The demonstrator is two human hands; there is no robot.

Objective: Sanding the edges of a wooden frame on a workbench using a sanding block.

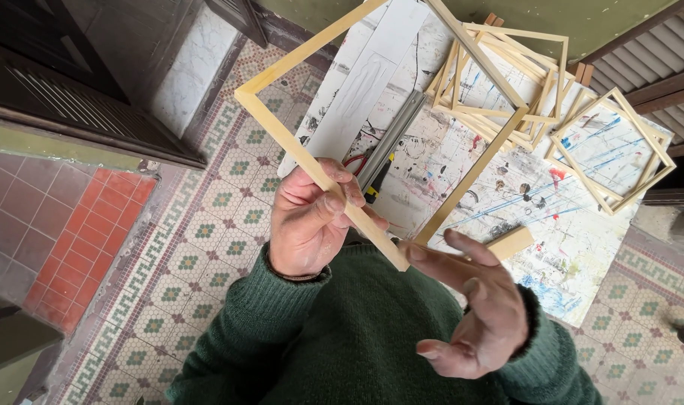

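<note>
Left hand (310,217) fingers clamped on wooden frame (297,150), held above paint-spattered table (552,225). Right hand (477,307) fingers spread apart, fingertips touching frame's near corner and a small wood block (511,242).

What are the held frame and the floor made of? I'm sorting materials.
Frame: seemingly bare, pale wood with no visible varnish, pinched by the left hand. Floor: probably ceramic mosaic tile, matte, with small patterned pieces and visible joints.

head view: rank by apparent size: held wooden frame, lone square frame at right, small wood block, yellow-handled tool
1. Held wooden frame, but nearest the camera, so true rank against the next is unsure.
2. Lone square frame on the paint-spattered board.
3. Small wood block and yellow-handled tool look alike; unranked.
</note>
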